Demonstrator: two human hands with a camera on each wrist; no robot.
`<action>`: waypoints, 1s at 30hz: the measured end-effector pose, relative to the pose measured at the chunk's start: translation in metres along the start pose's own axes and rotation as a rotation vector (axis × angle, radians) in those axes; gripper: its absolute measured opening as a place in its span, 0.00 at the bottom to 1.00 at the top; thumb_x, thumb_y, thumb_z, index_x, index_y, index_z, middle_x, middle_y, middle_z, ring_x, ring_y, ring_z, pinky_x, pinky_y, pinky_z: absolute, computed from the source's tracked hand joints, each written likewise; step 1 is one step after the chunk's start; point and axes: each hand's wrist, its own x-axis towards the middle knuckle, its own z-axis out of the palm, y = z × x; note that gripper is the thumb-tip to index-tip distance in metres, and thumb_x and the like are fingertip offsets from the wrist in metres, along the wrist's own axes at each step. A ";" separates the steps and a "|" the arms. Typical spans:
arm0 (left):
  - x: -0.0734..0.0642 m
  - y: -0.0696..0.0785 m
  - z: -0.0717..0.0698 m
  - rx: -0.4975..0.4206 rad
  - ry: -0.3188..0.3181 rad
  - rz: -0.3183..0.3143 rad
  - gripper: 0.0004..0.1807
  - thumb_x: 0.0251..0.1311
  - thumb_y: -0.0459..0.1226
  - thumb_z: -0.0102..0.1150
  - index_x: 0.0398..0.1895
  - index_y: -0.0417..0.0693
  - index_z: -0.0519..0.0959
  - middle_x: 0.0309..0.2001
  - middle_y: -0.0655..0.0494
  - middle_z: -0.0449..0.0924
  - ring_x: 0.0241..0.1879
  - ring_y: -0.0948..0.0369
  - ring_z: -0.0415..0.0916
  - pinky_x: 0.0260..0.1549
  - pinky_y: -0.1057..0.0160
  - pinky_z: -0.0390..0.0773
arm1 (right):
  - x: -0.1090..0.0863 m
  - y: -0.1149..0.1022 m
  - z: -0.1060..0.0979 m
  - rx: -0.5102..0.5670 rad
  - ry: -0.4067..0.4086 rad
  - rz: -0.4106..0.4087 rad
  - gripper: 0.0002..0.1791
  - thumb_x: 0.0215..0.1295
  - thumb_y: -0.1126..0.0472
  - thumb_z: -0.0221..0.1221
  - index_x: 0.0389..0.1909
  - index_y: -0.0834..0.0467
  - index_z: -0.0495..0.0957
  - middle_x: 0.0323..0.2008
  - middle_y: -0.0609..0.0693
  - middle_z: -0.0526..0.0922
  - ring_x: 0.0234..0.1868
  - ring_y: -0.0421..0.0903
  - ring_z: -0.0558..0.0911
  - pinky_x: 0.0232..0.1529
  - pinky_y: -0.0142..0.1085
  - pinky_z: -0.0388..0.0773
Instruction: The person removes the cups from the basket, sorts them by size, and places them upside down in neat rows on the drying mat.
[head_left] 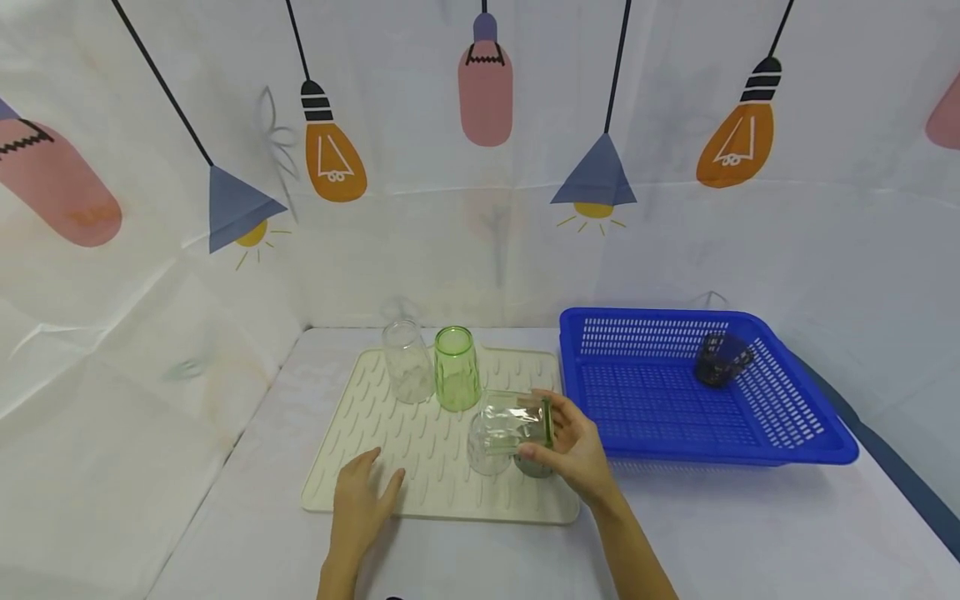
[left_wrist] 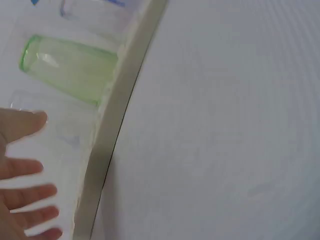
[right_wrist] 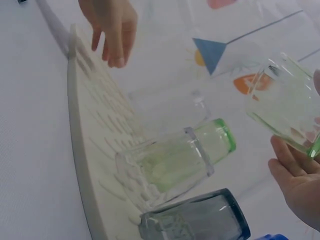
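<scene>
My right hand (head_left: 573,454) holds a pale green glass (head_left: 513,423) on its side, raised over the drying mat (head_left: 330,487); the thumb is at the near side, the fingers at the far side. Under it stand a clear glass (head_left: 483,458) and a grey glass (right_wrist: 200,220), both partly hidden in the head view but plain in the right wrist view. Farther back on the mat are a tall clear glass (head_left: 408,367) and a bright green glass (head_left: 456,375). Over the mat's front left part, my left hand (head_left: 362,504) holds nothing, fingers spread and thumb apart.
A blue plastic basket (head_left: 708,454) stands to the right of the mat, with a dark glass mug (head_left: 716,367) in its far right part. A white sheet with printed lamps (head_left: 486,92) hangs behind the white table (head_left: 247,517).
</scene>
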 end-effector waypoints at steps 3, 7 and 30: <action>-0.003 -0.009 -0.008 0.099 -0.037 -0.082 0.30 0.47 0.37 0.69 0.49 0.23 0.73 0.50 0.23 0.71 0.54 0.29 0.65 0.49 0.29 0.65 | 0.000 0.001 0.001 -0.015 0.003 0.009 0.37 0.50 0.75 0.66 0.60 0.78 0.58 0.51 0.58 0.76 0.51 0.46 0.79 0.52 0.34 0.78; -0.006 -0.022 -0.017 0.189 -0.110 -0.173 0.38 0.48 0.43 0.68 0.54 0.21 0.68 0.56 0.18 0.63 0.59 0.25 0.56 0.51 0.26 0.58 | 0.000 0.001 0.002 -0.032 0.004 0.015 0.38 0.49 0.74 0.66 0.60 0.78 0.58 0.52 0.68 0.74 0.50 0.43 0.79 0.51 0.32 0.78; -0.002 -0.059 -0.038 0.185 -0.281 -0.370 0.49 0.56 0.52 0.60 0.62 0.17 0.55 0.62 0.20 0.54 0.63 0.31 0.53 0.52 0.31 0.53 | 0.003 0.003 0.005 -0.091 -0.017 0.025 0.38 0.49 0.72 0.67 0.59 0.77 0.60 0.52 0.74 0.71 0.51 0.40 0.78 0.53 0.30 0.76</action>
